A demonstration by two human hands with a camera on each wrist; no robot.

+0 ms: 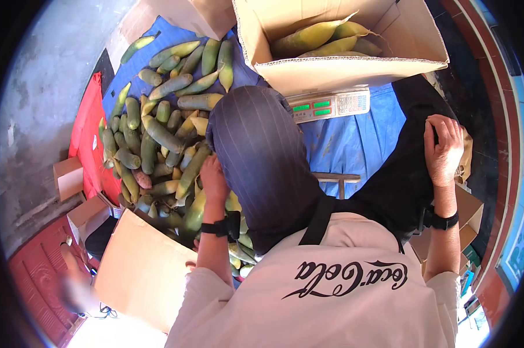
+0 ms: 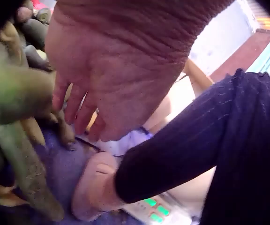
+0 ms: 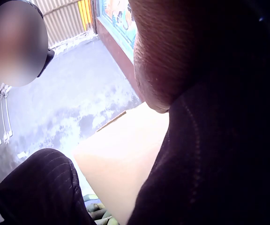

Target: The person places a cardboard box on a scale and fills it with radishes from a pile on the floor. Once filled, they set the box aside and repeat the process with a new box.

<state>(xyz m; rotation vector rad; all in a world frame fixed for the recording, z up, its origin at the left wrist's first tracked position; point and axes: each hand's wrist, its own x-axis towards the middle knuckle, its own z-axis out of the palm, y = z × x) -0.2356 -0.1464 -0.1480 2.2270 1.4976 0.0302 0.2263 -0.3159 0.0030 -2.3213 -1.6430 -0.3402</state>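
My left hand [image 1: 214, 180] hangs beside the left knee, at the edge of a heap of green radishes [image 1: 160, 133]. In the left wrist view, the fingers of this hand [image 2: 111, 70] hang loosely with nothing gripped in them. A blurred green radish [image 2: 18, 93] appears close beside them. My right hand [image 1: 444, 148] rests on the right knee, fingers loosely bent and holding nothing. Only part of the right hand [image 3: 158, 61] shows in the right wrist view, dark against the trouser leg.
Ahead, a cardboard box [image 1: 354, 72] with several radishes stands on a digital scale [image 1: 331, 105] with lit green displays. Blue sheeting [image 1: 354, 136] covers the floor. Another carton [image 1: 140, 261] stands at the left, and an opened box [image 1: 469, 214] lies behind the right arm.
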